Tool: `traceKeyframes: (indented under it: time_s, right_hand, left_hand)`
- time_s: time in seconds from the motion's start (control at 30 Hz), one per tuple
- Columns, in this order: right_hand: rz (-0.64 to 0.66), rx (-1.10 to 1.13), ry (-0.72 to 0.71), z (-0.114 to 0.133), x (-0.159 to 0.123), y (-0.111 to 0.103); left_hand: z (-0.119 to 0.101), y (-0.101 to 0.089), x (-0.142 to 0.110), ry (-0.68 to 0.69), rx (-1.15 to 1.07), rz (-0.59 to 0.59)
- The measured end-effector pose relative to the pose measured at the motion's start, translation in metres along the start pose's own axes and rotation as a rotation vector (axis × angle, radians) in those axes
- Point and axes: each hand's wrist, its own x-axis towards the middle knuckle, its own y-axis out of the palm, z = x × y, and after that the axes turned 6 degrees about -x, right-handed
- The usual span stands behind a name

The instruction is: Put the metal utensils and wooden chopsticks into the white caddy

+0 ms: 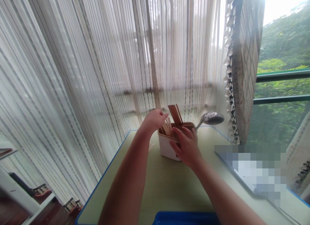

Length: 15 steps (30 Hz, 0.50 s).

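Note:
A white utensil holder (166, 149) with a brown rim stands on the table. Pale wooden chopsticks (167, 128) lean in its left part, and a bundle of dark brown chopsticks (175, 114) rises at the back. A slotted metal spoon (213, 118) sticks out on the right. My left hand (155, 120) is bent over the tops of the pale chopsticks, fingers closed on them. Across the holder's front rim lies my right hand (188, 144), thumb on the outer wall and fingers over the top, gripping it. A few pale sticks (151, 147) lie on the table beside my left forearm.
The pale table (167, 189) has a blue edge. At its front is a blue tray-like object (186, 217), partly cut off. A blurred-out flat device (256, 176) lies at the right. Sheer curtains (121, 57) hang close behind the table.

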Motion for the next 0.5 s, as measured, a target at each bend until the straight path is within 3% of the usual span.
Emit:
traceKeyframes:
  time_s: [0.1, 0.2, 0.3, 0.4, 0.43, 0.5]
  right_hand:
    - [-0.104, 0.003, -0.017, 0.002, -0.004, -0.002]
    - [-0.231, 0.051, -0.127, 0.009, -0.015, -0.005]
    - [-0.248, 0.155, -0.255, 0.020, -0.030, -0.005]
    - [-0.091, 0.172, -0.274, 0.032, -0.042, 0.001]
    - [-0.005, 0.164, -0.264, 0.035, -0.044, 0.005]
    - [0.199, 0.172, -0.230, 0.038, -0.048, 0.013]
  left_hand:
    - [-0.012, -0.008, -0.009, -0.014, 0.080, -0.210]
    - [-0.019, -0.010, -0.027, 0.055, -0.025, -0.500]
    - [-0.002, -0.001, -0.050, 0.005, -0.056, -0.694]
    - [0.043, 0.012, -0.079, -0.167, 0.151, -0.571]
    - [0.060, 0.016, -0.088, -0.277, 0.242, -0.480]
    - [0.091, 0.022, -0.104, -0.488, 0.387, -0.184]
